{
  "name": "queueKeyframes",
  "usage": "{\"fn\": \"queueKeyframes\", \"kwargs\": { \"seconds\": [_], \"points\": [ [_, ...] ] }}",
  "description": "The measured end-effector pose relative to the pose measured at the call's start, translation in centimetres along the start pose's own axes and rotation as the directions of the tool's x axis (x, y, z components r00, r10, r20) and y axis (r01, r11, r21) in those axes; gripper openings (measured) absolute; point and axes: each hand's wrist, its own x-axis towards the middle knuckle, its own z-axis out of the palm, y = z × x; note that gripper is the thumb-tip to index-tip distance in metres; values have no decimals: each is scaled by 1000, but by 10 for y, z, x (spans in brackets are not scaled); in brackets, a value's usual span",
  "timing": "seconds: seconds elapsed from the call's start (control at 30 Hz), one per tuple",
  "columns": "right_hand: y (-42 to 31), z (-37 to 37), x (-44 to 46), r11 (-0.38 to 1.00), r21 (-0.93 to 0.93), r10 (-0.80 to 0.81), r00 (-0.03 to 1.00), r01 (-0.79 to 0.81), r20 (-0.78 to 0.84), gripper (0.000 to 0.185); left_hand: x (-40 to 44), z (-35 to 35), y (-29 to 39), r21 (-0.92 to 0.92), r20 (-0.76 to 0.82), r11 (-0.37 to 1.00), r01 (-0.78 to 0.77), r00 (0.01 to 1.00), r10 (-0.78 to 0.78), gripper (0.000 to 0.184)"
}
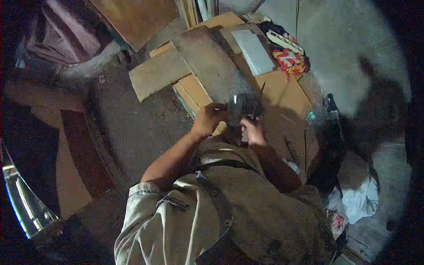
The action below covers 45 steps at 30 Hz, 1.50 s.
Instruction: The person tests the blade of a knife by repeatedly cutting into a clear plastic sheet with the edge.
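dark, the thin tool (261,96) points up and away from the right hand (251,131), fingers closed round its handle; its tip is best kept clear of the left hand (209,119), half curled beside the grey thing (236,107), its hold unclear. beyond lie worn boards (205,59), a white slab (253,51), bright cloth (289,61); leftward, dim floor (128,123).

Before you, a flat slab (253,52) is lying on the boards (207,62), a cloth (290,60) is resting just right of it, and a plastic bag (360,201) is sitting on your right.
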Motion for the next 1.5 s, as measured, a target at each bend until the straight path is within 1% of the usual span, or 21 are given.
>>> {"fn": "queueKeyframes", "kwargs": {
  "seconds": [0.03, 0.1, 0.13, 0.23, 0.33, 0.47, 0.53, 0.63, 0.73, 0.8, 0.93, 1.03, 1.13, 1.17, 1.2, 1.23, 1.33, 1.37, 1.4, 1.47, 1.5],
  "points": [
    [0, 2, 4, 977, -1, 210, 974, -211, -85, 17, -1, 1, -5, -5, 13, 998, -57, 998, 57, 21],
    [14, 3, 14, 983, -6, 181, 976, -183, -126, 25, -9, 5, 2, 45, -100, 962, 268, 960, -263, 28],
    [22, 2, 18, 985, -12, 166, 975, -170, -145, 30, -12, 5, 2, 46, -98, 962, 270, 959, -265, 28],
    [21, 13, 13, 997, 65, -21, 976, 36, -218, 51, -23, 2, -5, -12, -33, 964, 264, 964, -264, 36],
    [17, 11, 15, 987, -147, 36, 975, -70, -217, 59, -31, -3, -14, 232, 30, 973, 16, 999, -23, 35],
    [-23, 23, -17, 914, -351, 90, 946, -203, -312, 53, -41, -2, -8, 28, 20, 999, 28, 999, -29, 32],
    [1, 1, 0, 948, -319, -47, 988, -3, -149, 46, -46, -3, -4, -79, -1, 996, 44, 999, -44, 31],
    [-8, 1, -15, 930, -359, -148, 974, 78, -171, 37, -50, -7, -4, 45, 47, 983, 178, 982, -180, 29],
    [22, -18, 9, 927, -348, -176, 982, 141, -71, 34, -60, -6, -17, -322, -28, 909, 264, 957, -288, 29],
    [47, -20, 30, 823, -523, -317, 942, 219, -105, 32, -59, -13, 16, 139, 30, 987, 74, 996, -79, 30],
    [45, -16, 26, 513, -796, -586, 809, 323, -50, 31, -65, -15, -9, 281, 110, 956, -80, 993, 51, 28],
    [-19, 7, -24, 413, -879, -458, 889, 237, 24, 39, -73, -18, 9, 13, 40, 991, 131, 990, -132, 27],
    [-33, 6, -34, 424, -895, -302, 953, 141, 6, 54, -78, -26, 10, 474, 264, 816, -331, 937, 227, 30],
    [-25, 4, -30, 431, -893, -303, 953, 129, -8, 54, -80, -24, 19, 215, 108, 976, 47, 992, -72, 32],
    [-13, 2, -23, 480, -868, -287, 958, 130, -15, 59, -81, -21, 25, -105, 55, 908, 407, 914, -403, 33],
    [-3, -2, -17, 526, -840, -271, 962, 129, -22, 64, -86, -30, -11, 585, 166, 805, -97, 986, -3, 33],
    [-24, -3, -33, 404, -912, -243, 970, 78, -24, 66, -92, -41, -12, 508, 205, 837, -204, 972, 113, 34],
    [20, -15, -11, 381, -881, -582, 813, 279, 6, 59, -91, -39, -13, 545, 166, 836, -57, 985, -41, 33],
    [15, -19, -16, 385, -883, -585, 811, 270, -7, 59, -87, -35, -7, 582, 123, 808, 87, 974, -193, 33],
    [3, -31, -27, 316, -934, -607, 793, 170, -61, 43, -97, -36, 15, -77, -55, 932, 355, 931, -360, 32],
    [1, -48, -30, 320, -936, -609, 789, 149, -82, 43, -99, -34, 18, -201, -44, 879, 432, 893, -449, 30]
  ]
}}
